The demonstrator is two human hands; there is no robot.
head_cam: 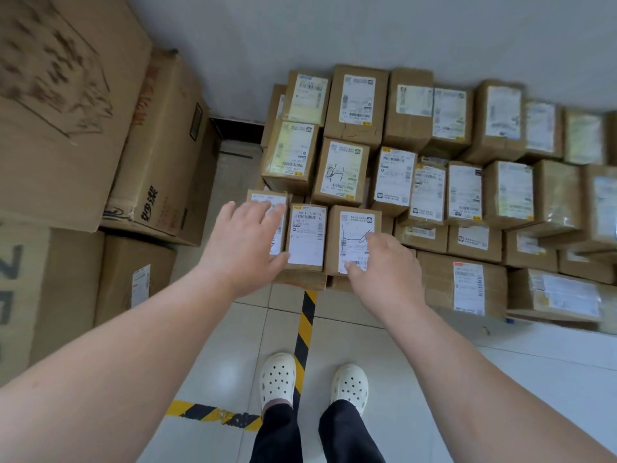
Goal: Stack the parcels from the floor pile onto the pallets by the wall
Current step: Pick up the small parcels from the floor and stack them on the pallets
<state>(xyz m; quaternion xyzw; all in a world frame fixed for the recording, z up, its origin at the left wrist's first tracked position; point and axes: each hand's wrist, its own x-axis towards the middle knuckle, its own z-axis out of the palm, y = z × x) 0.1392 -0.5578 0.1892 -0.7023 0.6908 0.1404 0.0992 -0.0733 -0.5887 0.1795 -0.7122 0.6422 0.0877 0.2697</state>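
White clogs (277,379) astride striped floor tape (305,329). Left hand (243,242) flat, fingers released, on front-row parcel (262,196); right hand (384,265) likewise on neighbouring parcel (354,225). Beyond, stacked parcels (430,128) against wall (334,28): seemingly well advanced, floor-pile remainder unseen.

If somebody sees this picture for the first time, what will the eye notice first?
The left hand and right hand, laid on the front parcels at centre. Behind them the stack of labelled boxes spreads right along the wall. Big cartons loom at left; striped tape crosses the floor below.
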